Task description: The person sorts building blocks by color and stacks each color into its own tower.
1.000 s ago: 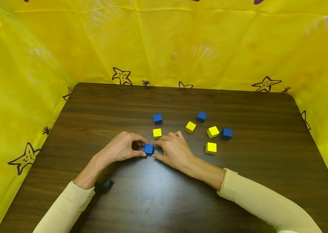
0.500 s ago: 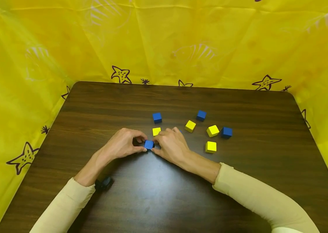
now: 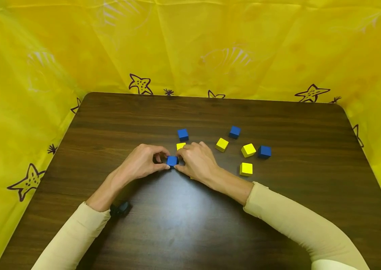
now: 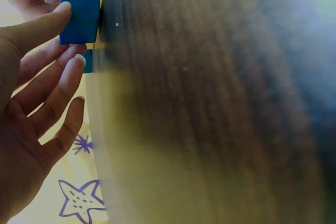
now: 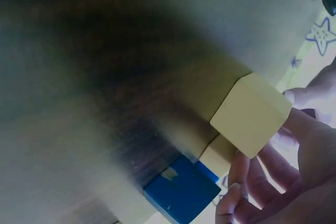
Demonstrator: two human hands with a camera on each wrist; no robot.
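Observation:
A blue cube (image 3: 172, 161) sits between my two hands. My left hand (image 3: 143, 161) pinches it from the left, thumb on the near side and fingers on the far side. From the right, my right hand (image 3: 198, 162) holds the same cube by thumb and fingertips. In the left wrist view both thumbs lie against the blue cube (image 4: 81, 17). Just past it is a yellow cube (image 3: 181, 146), partly hidden by the right hand. The right wrist view shows a yellow cube (image 5: 251, 114) close by the right hand and a blue cube (image 5: 181, 190) beside it.
Farther back on the dark wooden table (image 3: 126, 116) stands another blue cube (image 3: 183, 134). Several yellow and blue cubes, among them a yellow cube (image 3: 246, 169) and a blue cube (image 3: 264, 152), lie spread right of the hands. A yellow printed cloth (image 3: 183, 45) surrounds the table.
Both hands have moved a little away from the person, with the blue cube between them. It is now nearer the yellow cube behind it, which the right hand covers more.

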